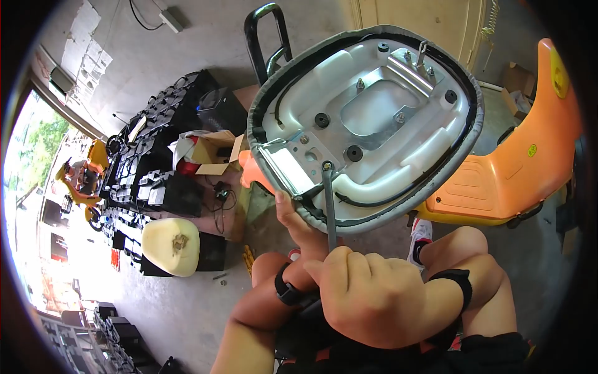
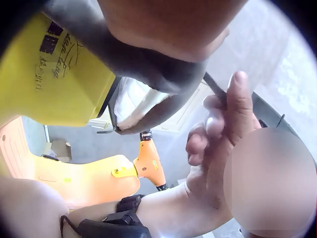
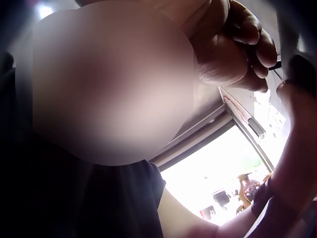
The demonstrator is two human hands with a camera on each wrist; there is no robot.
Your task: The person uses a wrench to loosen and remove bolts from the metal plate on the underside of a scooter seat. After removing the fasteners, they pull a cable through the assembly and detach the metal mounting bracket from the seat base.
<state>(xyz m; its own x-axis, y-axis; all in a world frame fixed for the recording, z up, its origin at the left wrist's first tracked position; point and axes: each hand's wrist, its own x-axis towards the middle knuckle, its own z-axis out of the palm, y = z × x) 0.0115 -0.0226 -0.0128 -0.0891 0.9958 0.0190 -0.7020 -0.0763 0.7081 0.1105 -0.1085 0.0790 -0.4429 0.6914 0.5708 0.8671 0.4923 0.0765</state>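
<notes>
A scooter seat (image 1: 367, 137) is tipped up with its underside towards me, showing a white plastic base, metal plates, bolts and a grey cover edge. My left hand (image 1: 299, 227) grips the seat's near-left rim, thumb up beside the metal hinge plate (image 1: 289, 168); its other fingers are hidden beneath. My right hand (image 1: 374, 293) holds the handle of a metal wrench (image 1: 330, 209), fingers curled. The wrench's far end sits on a bolt (image 1: 327, 166) in the base. In the left wrist view, the right hand (image 2: 213, 129) is seen from below with the wrench (image 2: 214, 87).
An orange scooter body (image 1: 498, 181) stands at the right. Behind the seat rises a black bar (image 1: 252, 43). To the left are black battery-like boxes (image 1: 171, 193), an open cardboard box (image 1: 215, 153) and a cream foam cushion (image 1: 171, 246).
</notes>
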